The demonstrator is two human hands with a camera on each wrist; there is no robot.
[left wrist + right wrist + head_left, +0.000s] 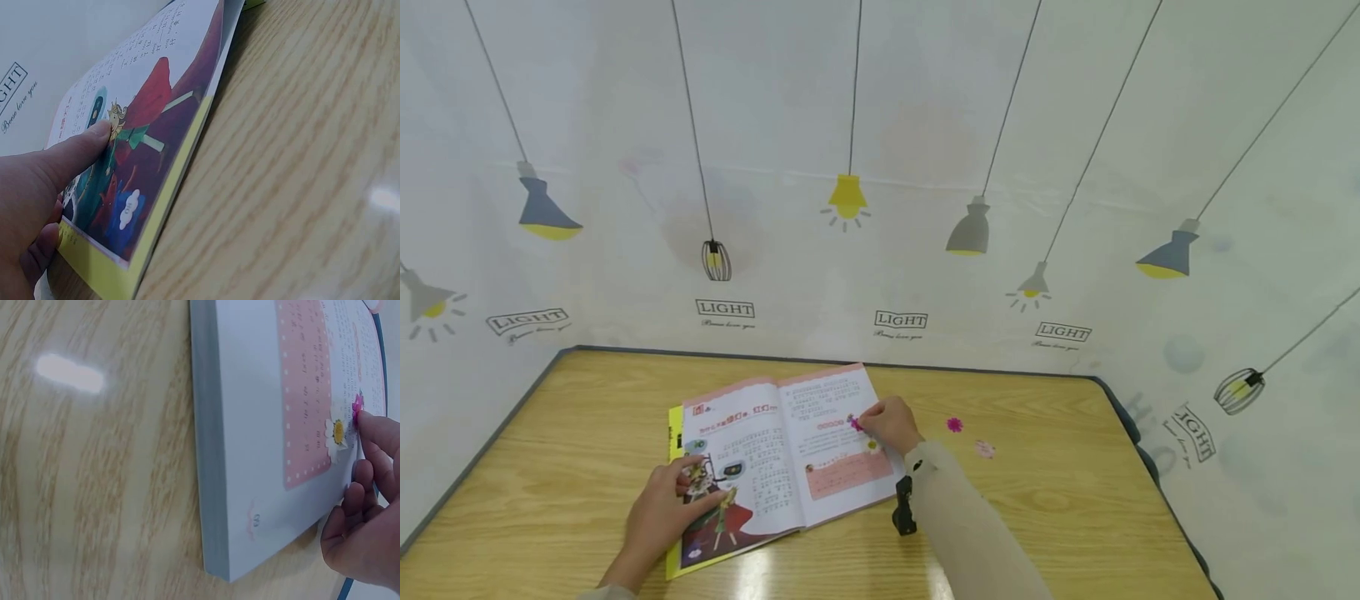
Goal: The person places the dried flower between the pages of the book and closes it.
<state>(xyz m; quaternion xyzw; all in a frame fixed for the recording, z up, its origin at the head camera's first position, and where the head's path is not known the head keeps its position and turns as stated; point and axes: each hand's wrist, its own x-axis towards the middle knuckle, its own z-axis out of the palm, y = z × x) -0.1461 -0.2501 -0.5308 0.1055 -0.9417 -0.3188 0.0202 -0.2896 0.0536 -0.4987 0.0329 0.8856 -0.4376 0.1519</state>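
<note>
An open picture book (842,433) lies on the wooden table, its yellow cover showing along the left side. My left hand (658,504) rests on the illustrated left page, thumb extended across the drawing of a figure in a red cape. The other fingers of that hand are bent near the book's outer edge. Over the right page, my right hand (891,423) pinches a small pink flower (357,406) between thumb and forefinger. Beside those fingertips, a white flower with a yellow centre (337,431) lies on the page, by the pink text box.
On the table (1037,508), right of the book, lie a magenta flower (954,425) and a pale pink flower (985,449). A dark device is strapped at the right wrist. Behind the table's dark edge stands a wall covering (805,275) printed with lamps.
</note>
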